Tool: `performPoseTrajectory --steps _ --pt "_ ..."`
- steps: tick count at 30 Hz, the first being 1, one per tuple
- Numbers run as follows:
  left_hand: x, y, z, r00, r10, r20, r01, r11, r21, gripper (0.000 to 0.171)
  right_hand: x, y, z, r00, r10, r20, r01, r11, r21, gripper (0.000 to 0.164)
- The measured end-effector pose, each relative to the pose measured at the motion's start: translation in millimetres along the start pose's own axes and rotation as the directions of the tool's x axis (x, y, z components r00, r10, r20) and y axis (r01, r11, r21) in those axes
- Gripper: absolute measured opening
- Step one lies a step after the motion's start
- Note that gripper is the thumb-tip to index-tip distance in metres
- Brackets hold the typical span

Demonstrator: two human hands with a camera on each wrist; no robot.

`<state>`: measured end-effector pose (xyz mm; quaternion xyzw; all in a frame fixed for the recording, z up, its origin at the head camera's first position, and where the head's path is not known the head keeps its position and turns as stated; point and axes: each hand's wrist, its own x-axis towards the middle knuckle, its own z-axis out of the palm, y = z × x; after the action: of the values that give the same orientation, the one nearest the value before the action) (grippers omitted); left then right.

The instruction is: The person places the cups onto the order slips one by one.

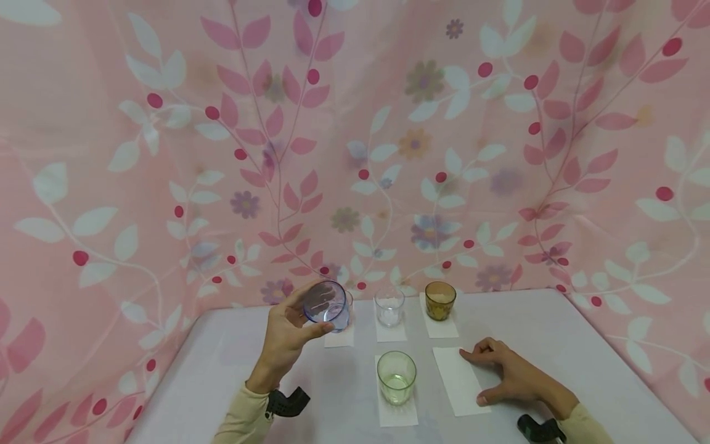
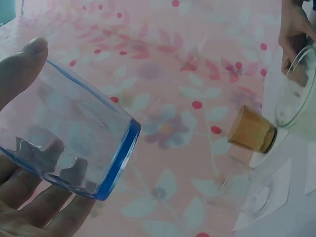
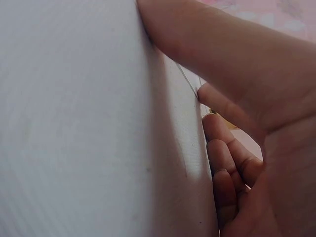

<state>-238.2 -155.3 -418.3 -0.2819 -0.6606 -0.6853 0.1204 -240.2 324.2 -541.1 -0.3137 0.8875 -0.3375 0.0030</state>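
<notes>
In the head view my left hand (image 1: pixel 285 330) grips a clear glass with a blue base (image 1: pixel 325 302), raised and tilted with its mouth toward the head camera. The left wrist view shows its thick blue base (image 2: pixel 121 160), the thumb on one side and fingers on the other. My right hand (image 1: pixel 510 373) rests at the right side of a white paper (image 1: pixel 457 381). Its thumb and index fingertip touch the paper's edge, and the other fingers bend loosely. Left of that paper, a pale green glass (image 1: pixel 396 377) stands upright on another white paper (image 1: pixel 398 417).
At the table's back, a clear glass (image 1: pixel 390 306) and an amber glass (image 1: pixel 440 301) stand on white papers. Another paper (image 1: pixel 339 338) lies partly behind the raised glass, with a glass rim (image 1: pixel 349 298) showing there. A pink floral curtain (image 1: pixel 355 154) hangs behind the table (image 1: pixel 222 351).
</notes>
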Motion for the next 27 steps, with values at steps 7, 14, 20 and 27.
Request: performPoseTrajectory --steps 7,14,20,27 --pt "-4.8 -7.1 37.9 0.997 0.027 0.073 -0.023 0.998 -0.051 0.075 0.1 -1.4 0.7 1.000 0.012 0.005 -0.012 1.000 0.002 0.084" --pt "-3.6 -12.9 67.2 0.988 0.050 0.143 -0.033 0.992 -0.122 0.073 -0.1 -2.1 -0.6 1.000 0.004 0.005 -0.004 1.000 -0.009 0.084" --pt "-3.8 -16.5 92.4 0.985 -0.025 0.173 0.044 0.994 -0.105 0.073 0.5 -2.0 -1.1 0.999 0.034 0.014 -0.034 0.999 -0.006 0.084" --pt "-4.7 -21.1 122.8 0.969 -0.114 0.220 0.137 0.986 -0.093 0.074 3.0 -4.3 -2.4 0.994 0.098 0.040 -0.098 0.995 0.001 0.080"
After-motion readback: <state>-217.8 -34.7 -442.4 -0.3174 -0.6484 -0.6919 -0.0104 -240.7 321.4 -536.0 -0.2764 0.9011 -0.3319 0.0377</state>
